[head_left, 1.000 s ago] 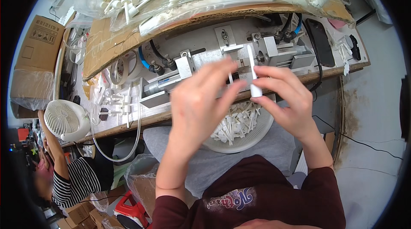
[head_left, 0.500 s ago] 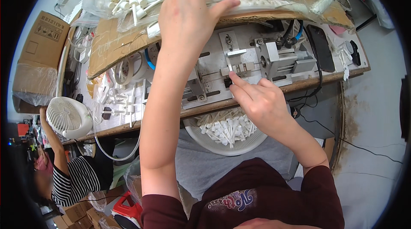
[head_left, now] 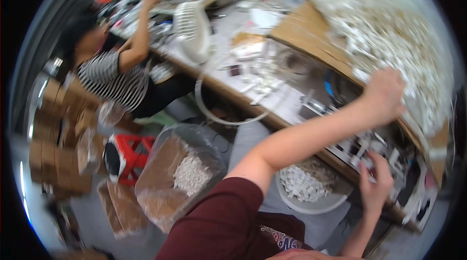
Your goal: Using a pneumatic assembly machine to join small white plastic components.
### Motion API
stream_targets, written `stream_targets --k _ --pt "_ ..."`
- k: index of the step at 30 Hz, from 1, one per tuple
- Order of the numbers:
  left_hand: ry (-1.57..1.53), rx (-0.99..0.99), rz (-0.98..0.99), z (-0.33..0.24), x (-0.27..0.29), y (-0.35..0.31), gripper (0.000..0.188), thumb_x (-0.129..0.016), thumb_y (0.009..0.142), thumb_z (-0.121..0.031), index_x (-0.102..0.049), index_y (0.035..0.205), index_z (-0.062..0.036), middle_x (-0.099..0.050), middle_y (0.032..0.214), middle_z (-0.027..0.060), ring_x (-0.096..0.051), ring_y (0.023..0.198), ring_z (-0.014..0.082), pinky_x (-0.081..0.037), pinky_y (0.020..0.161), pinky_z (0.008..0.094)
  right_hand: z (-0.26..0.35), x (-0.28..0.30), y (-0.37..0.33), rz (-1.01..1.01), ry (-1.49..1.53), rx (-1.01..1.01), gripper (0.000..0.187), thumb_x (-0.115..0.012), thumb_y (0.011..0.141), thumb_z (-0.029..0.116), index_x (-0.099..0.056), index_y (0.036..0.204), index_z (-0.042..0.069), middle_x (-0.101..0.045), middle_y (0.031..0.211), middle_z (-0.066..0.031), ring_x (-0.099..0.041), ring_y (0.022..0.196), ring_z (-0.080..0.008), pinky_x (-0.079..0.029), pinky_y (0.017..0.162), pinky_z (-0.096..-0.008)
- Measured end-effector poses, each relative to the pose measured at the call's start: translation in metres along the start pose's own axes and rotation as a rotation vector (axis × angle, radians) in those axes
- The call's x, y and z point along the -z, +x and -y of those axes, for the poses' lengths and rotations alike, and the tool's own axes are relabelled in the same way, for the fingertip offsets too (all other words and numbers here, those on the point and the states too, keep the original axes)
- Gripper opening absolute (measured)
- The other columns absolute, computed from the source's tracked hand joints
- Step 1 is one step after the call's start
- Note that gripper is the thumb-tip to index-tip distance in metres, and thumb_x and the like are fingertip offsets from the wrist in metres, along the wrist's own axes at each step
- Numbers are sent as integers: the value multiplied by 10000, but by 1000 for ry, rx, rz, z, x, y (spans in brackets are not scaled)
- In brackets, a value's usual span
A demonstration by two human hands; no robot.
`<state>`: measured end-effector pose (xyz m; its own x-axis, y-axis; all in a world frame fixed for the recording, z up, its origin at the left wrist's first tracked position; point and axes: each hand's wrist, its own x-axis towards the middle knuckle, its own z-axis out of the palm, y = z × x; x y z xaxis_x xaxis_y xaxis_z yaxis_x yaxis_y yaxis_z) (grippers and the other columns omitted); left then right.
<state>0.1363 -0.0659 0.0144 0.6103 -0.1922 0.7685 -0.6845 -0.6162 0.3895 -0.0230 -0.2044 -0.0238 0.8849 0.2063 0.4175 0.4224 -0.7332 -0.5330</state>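
My left hand (head_left: 386, 94) is at the near edge of a heap of white plastic parts (head_left: 384, 41) in a clear bag. Its fingers curl downward but are smeared by motion, and whatever may be in them is hidden. Lower down, my right hand (head_left: 378, 179) is beside the metal fixture (head_left: 357, 145) on the bench. Thumb and fingers there stand apart, with nothing visible between them. Below the bench edge, a pale basin (head_left: 316, 206) holds many small white parts (head_left: 304, 182). The whole picture is blurred.
Cardboard (head_left: 311, 31) lies under the bag. On the bench are loose white pieces (head_left: 265, 72) and a white fan (head_left: 192, 31). A lined box (head_left: 155, 162) of white pieces and a red stool (head_left: 129, 155) stand left. A person in a striped top (head_left: 114, 72) sits farther along the bench.
The view has swung left, bringing the lined box and co-worker further in. My left hand remains by the heap; my right index finger no longer presses at the fixture, and that hand has drawn back.
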Motion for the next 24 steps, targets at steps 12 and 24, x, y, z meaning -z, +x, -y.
stream_targets --k 12,24 --pt "-388 -82 -97 -43 59 -96 205 -764 659 -48 -644 815 12 -533 953 163 -638 811 328 -539 652 427 -116 45 205 -124 -482 452 483 -558 887 -79 -563 1355 43 -590 1326 -150 -552 1234 -339 -433 1032 -403" --pt "-399 31 -16 -45 82 -174 170 -781 699 -68 -670 814 -9 -537 1118 148 -641 855 327 -536 700 439 -143 20 257 153 -587 383 766 -422 696 -224 -490 1403 64 -511 1375 -173 -509 1298 -395 -411 1065 -429"
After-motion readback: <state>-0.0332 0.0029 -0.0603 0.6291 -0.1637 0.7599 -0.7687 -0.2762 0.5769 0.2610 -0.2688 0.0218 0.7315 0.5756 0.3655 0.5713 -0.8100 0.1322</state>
